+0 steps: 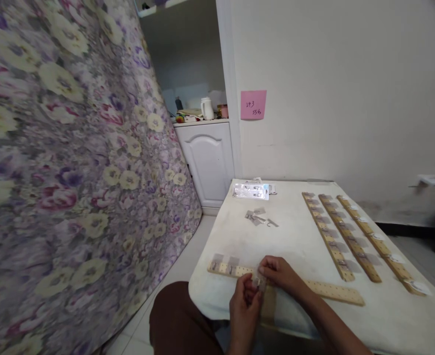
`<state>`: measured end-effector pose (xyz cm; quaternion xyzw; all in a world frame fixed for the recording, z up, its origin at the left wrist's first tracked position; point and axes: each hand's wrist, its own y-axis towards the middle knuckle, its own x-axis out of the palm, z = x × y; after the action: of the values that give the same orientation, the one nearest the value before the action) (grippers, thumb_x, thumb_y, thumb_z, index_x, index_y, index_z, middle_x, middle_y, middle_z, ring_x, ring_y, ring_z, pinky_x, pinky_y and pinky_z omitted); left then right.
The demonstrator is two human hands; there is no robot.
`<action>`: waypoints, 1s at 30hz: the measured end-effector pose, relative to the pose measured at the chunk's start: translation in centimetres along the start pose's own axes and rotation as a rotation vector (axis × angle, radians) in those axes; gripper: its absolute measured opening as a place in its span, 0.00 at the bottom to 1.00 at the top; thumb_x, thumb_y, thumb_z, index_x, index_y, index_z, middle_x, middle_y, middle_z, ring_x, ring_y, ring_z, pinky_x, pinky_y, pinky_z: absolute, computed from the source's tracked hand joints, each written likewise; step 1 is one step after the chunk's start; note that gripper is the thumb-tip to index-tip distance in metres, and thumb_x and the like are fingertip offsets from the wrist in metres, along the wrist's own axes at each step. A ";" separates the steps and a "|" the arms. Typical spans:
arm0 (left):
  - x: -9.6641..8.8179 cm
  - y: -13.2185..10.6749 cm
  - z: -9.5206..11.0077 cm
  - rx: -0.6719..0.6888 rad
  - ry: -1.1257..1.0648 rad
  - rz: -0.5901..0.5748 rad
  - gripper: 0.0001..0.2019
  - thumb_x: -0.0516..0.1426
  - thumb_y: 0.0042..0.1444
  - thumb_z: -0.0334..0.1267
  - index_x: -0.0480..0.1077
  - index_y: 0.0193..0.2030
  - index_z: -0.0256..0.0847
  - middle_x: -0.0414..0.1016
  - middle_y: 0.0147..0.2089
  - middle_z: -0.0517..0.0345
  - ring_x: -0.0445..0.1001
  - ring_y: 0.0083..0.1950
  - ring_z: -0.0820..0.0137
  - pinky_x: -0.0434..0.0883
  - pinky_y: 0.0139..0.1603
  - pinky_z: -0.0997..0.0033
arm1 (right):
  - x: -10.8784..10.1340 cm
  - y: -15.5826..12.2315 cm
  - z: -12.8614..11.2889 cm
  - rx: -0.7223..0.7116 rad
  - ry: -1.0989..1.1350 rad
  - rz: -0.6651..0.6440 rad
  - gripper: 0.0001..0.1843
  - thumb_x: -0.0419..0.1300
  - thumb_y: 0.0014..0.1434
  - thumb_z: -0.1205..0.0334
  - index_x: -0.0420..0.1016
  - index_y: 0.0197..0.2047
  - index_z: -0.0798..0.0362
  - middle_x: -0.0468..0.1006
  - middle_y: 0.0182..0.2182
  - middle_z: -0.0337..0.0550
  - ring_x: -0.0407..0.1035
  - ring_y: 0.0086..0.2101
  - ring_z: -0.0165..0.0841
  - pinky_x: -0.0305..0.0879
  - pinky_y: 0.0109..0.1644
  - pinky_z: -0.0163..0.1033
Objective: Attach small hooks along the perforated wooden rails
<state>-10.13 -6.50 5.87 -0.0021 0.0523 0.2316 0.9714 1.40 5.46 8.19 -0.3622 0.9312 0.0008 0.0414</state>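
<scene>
My left hand [244, 301] and my right hand [278, 272] meet over the near part of the table, fingers pinched. Between them is a small clear card [260, 283] with something tiny and shiny on it, too small to make out. Just behind my hands lies a long wooden strip with holes [334, 292], partly covered by my fingers and right forearm. Near its left end, two clear cards [233, 261] with small metal pieces stand on it. Farther back, several loose clear cards [255, 217] lie in a small heap.
Three more wooden strips [328, 236] carrying clear or white cards lie along the right of the white table [284, 222]. A flat clear package [250, 191] rests at the back left. A flowered curtain [91, 172] hangs at left; a wall [332, 98] stands behind.
</scene>
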 end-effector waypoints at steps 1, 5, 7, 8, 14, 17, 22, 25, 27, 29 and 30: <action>-0.2 0.0 -0.1 0.007 0.022 0.013 0.18 0.57 0.52 0.39 0.65 0.50 0.40 0.70 0.33 0.60 0.69 0.31 0.73 0.67 0.33 0.75 | -0.2 0.5 0.2 -0.003 -0.014 -0.006 0.09 0.58 0.51 0.58 0.69 0.26 0.56 0.66 0.19 0.34 0.57 0.22 0.25 0.52 0.27 0.32; -1.6 -0.4 -0.2 0.139 0.243 0.050 0.10 0.54 0.55 0.37 0.68 0.43 0.41 0.70 0.36 0.56 0.70 0.35 0.68 0.69 0.39 0.69 | -0.7 2.6 0.7 -0.004 -0.102 -0.047 0.08 0.58 0.50 0.60 0.69 0.26 0.56 0.66 0.19 0.33 0.58 0.22 0.26 0.52 0.27 0.32; -2.2 -0.7 -0.2 0.250 0.337 0.028 0.08 0.52 0.57 0.36 0.69 0.42 0.41 0.71 0.39 0.53 0.70 0.40 0.66 0.69 0.42 0.66 | -0.6 3.5 1.0 -0.007 -0.129 -0.063 0.08 0.57 0.51 0.60 0.70 0.26 0.56 0.67 0.19 0.34 0.58 0.22 0.26 0.52 0.27 0.32; -2.3 -0.7 -0.3 0.298 0.372 0.013 0.09 0.51 0.58 0.36 0.69 0.42 0.41 0.71 0.41 0.52 0.70 0.42 0.65 0.69 0.44 0.64 | -0.5 3.9 1.2 -0.009 -0.139 -0.065 0.08 0.57 0.51 0.60 0.70 0.26 0.56 0.67 0.19 0.34 0.58 0.22 0.26 0.52 0.27 0.32; -2.4 -0.9 -1.4 0.399 0.511 -0.022 0.12 0.49 0.59 0.32 0.68 0.47 0.41 0.71 0.43 0.50 0.70 0.45 0.64 0.70 0.47 0.60 | 0.6 5.0 1.9 0.015 -0.194 -0.080 0.07 0.57 0.49 0.61 0.69 0.24 0.55 0.68 0.19 0.35 0.59 0.23 0.26 0.53 0.28 0.31; -2.4 -0.9 -2.0 0.403 0.533 -0.014 0.13 0.48 0.59 0.31 0.68 0.48 0.41 0.72 0.43 0.50 0.70 0.45 0.64 0.70 0.47 0.59 | 1.0 5.1 2.2 0.018 -0.205 -0.047 0.07 0.56 0.49 0.61 0.69 0.25 0.55 0.68 0.19 0.35 0.59 0.23 0.26 0.53 0.28 0.31; -2.5 -0.8 -2.2 0.408 0.544 -0.015 0.15 0.48 0.59 0.31 0.67 0.51 0.41 0.71 0.45 0.49 0.70 0.46 0.63 0.70 0.47 0.58 | 1.2 5.2 2.9 0.006 -0.214 -0.008 0.09 0.57 0.49 0.60 0.69 0.23 0.56 0.64 0.18 0.33 0.55 0.22 0.26 0.49 0.26 0.31; -2.6 -0.7 -2.2 0.413 0.551 -0.017 0.16 0.47 0.59 0.31 0.66 0.52 0.40 0.71 0.45 0.48 0.70 0.47 0.63 0.70 0.48 0.57 | 1.2 5.3 2.9 0.014 -0.205 -0.005 0.10 0.57 0.49 0.59 0.69 0.23 0.56 0.63 0.17 0.33 0.54 0.21 0.25 0.48 0.26 0.32; -2.6 -0.7 -2.2 0.417 0.547 -0.025 0.16 0.47 0.59 0.31 0.66 0.53 0.40 0.71 0.46 0.48 0.69 0.48 0.63 0.70 0.49 0.56 | 1.2 5.3 2.7 0.028 -0.179 -0.005 0.10 0.57 0.49 0.58 0.69 0.23 0.56 0.63 0.16 0.33 0.55 0.21 0.25 0.49 0.26 0.32; -2.7 -0.7 -2.3 0.418 0.540 -0.024 0.17 0.47 0.59 0.31 0.65 0.54 0.41 0.71 0.47 0.47 0.69 0.49 0.63 0.70 0.51 0.56 | 1.2 5.3 2.4 0.042 -0.159 -0.011 0.10 0.57 0.48 0.58 0.70 0.22 0.56 0.64 0.16 0.33 0.55 0.21 0.26 0.50 0.26 0.32; -2.8 -0.7 -2.5 0.419 0.540 -0.024 0.17 0.47 0.59 0.31 0.65 0.55 0.41 0.70 0.48 0.47 0.69 0.50 0.62 0.70 0.52 0.56 | 1.2 5.3 2.3 0.046 -0.156 -0.013 0.10 0.57 0.48 0.58 0.70 0.22 0.56 0.64 0.16 0.33 0.55 0.21 0.26 0.50 0.26 0.32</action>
<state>-12.54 -8.41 3.69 0.1357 0.3540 0.1957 0.9044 -2.85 8.59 5.70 -0.3661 0.9225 0.0074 0.1222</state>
